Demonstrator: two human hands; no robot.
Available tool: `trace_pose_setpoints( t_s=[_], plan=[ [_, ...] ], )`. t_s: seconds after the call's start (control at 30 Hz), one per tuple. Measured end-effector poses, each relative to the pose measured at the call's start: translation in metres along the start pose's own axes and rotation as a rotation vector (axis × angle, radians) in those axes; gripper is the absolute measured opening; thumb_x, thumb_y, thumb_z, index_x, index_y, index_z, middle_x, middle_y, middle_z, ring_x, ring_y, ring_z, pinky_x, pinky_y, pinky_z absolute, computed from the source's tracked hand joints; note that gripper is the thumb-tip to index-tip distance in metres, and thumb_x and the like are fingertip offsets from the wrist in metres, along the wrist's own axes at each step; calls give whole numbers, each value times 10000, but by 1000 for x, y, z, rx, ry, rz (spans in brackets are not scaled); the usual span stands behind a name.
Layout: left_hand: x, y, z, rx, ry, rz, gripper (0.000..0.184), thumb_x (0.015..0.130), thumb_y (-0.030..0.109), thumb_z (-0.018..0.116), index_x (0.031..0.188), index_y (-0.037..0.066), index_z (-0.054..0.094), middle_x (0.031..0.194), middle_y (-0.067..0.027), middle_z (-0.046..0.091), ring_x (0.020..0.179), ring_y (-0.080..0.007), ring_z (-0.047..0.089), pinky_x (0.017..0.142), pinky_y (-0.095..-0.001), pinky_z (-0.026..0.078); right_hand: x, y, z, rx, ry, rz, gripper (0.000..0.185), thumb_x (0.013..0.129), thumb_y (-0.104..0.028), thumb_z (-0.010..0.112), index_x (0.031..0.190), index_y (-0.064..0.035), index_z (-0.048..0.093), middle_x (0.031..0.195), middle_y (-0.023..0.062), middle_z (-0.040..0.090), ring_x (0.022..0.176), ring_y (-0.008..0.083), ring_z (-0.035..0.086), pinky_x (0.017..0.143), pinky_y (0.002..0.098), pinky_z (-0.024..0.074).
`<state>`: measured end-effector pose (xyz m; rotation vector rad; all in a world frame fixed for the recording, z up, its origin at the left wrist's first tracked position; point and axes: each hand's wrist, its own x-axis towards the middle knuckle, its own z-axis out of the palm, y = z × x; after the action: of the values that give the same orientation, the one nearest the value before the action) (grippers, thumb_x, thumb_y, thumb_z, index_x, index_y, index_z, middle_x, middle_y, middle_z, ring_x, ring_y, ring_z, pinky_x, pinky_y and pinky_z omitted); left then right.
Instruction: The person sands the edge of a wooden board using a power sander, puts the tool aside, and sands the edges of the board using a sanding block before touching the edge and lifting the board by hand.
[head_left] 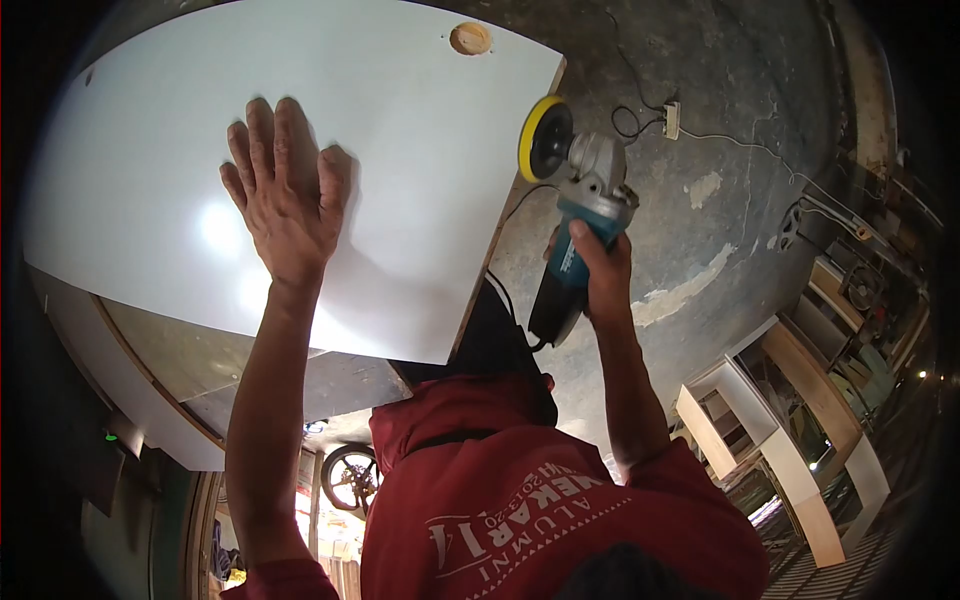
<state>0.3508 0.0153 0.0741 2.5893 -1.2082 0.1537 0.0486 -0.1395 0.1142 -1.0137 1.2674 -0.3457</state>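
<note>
The left hand (292, 220) is lying on the board (420, 180); the right hand (606, 275) is holding the grinder (597, 162) by the board's right edge — farther right, a socket (672, 120) is lying on the floor (690, 250), cabinets (783, 465) standing nearer.

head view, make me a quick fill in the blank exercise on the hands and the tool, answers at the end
1. The left hand lies palm ____ on the white panel.
2. The other hand, the ____ one, grips the power tool.
3. The rim of the tool's round pad is coloured ____.
4. The person's shirt is coloured ____.

Missing words: down; right; yellow; red
</note>
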Motion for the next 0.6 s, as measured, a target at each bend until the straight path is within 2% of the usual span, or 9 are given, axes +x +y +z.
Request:
trace_pose_setpoints(
  t_s=[0.13, 0.33, 0.6],
  plan=[
    [0, 0, 0, 0, -5, -4, 633, 1011, 489, 459, 1567, 191, 411, 1636, -141, 343, 1518, -422, 276, 1198, -649, 202, 5, 4, -2, -16, 15, -36, 400, 916, -237, 724, 1192, 22, 596, 875, 114, 681, 745, 190, 688, 712, 339, 566],
    [1, 1, 0, -2, -10, -6, 640, 1008, 489, 463, 1567, 180, 411, 1640, -141, 337, 1521, -419, 270, 1201, -646, 199, -36, 27, -5, 15, -59, 40, 388, 909, -167, 700, 1228, 25, 590, 903, 115, 689, 763, 200, 698, 721, 346, 580],
    [1, 3, -2, 4, -25, -11, 641, 1011, 487, 454, 1559, 155, 421, 1633, -155, 343, 1514, -433, 272, 1200, -634, 205, 5, -1, 2, 18, -5, 20, 383, 914, -228, 723, 1173, 27, 603, 885, 115, 688, 751, 195, 698, 703, 336, 570]
  ],
)
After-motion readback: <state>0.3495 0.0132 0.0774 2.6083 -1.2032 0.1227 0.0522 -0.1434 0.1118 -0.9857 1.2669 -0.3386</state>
